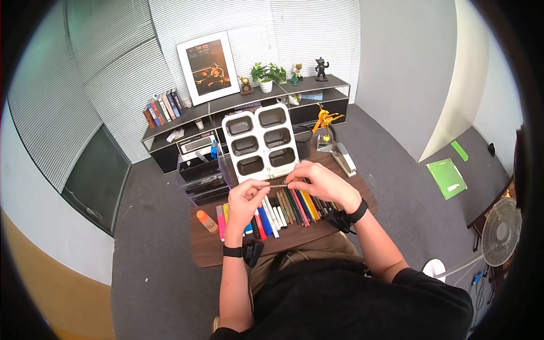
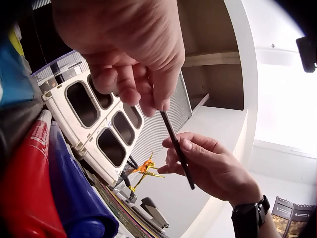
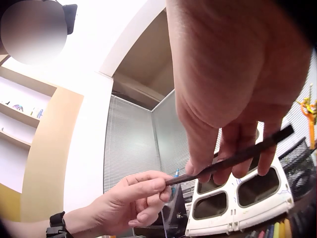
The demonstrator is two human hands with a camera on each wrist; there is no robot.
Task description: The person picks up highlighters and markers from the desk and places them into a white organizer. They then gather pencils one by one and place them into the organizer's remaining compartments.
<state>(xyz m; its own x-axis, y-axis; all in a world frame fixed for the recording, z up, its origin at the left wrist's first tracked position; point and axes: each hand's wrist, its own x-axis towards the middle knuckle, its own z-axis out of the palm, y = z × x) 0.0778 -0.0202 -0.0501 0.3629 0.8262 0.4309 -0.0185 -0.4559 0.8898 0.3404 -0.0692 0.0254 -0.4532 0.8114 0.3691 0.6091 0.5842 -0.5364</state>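
A thin dark pencil [image 1: 277,186] is held level above the table by both hands. My left hand [image 1: 243,205] pinches one end between thumb and fingertips. Farther along the pencil [image 3: 242,154], the thumb and fingers of my right hand [image 1: 324,182] grip it, and its dark end sticks out past them. Below the hands lies a row of coloured pencils [image 1: 300,207], white pens [image 1: 277,217], a blue marker [image 2: 77,191] and a red marker [image 2: 32,181]. Just behind the hands, a white tray [image 1: 260,137] with several dark compartments leans upright.
An orange glue bottle [image 1: 207,221] and a pink marker [image 1: 220,222] lie at the table's left. A clear organizer [image 1: 195,184] stands behind them. At the back right are a stapler [image 1: 344,160], a golden figure [image 1: 326,122] and a black mesh holder [image 1: 304,143].
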